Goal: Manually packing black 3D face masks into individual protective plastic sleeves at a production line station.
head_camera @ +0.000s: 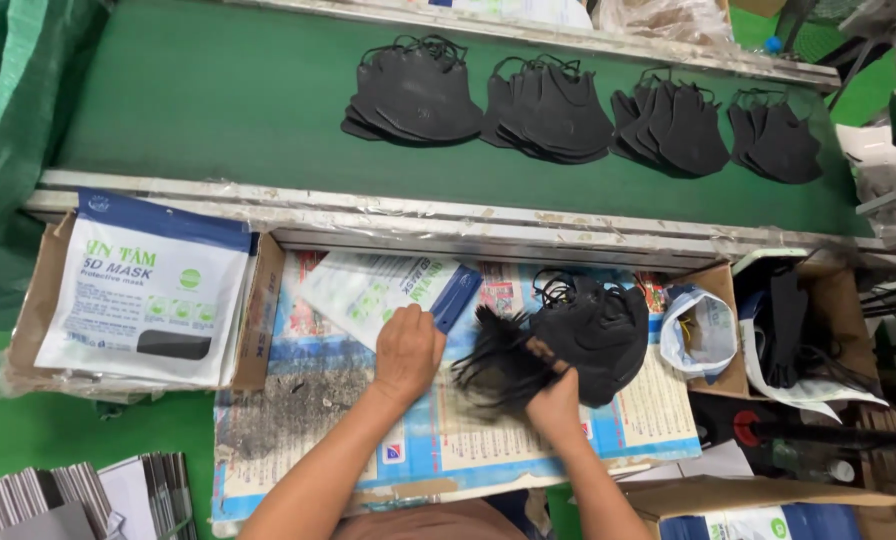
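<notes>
Fingers of the right hand (556, 400) are clenching a bundle of black face masks (578, 335), gripped near the ear loops so the stack is staying together above the tabletop (298, 410), while the left hand (406, 350) is pressing its curled fingers onto a white-and-blue packaging pouch (388, 288), apparently pinning it flat by its open end; whether those fingers are pinching the pouch or merely resting on it cannot be told. The pouch is lying just left of the mask bundle, the two nearly touching, a placement that seems to be keeping bag and masks within one short reach. The tabletop is lined with printed paper sheets. To the left, a cardboard tray (260, 310) is holding a stack of matching empty pouches (143, 285), their number uncountable. Beyond the working surface, a green conveyor belt (218, 110) is carrying four separate piles of black masks (558, 110), spaced in a row. At right, a small white bag (700, 335) is sitting in an open carton (713, 285) beside more black masks (783, 325)
</notes>
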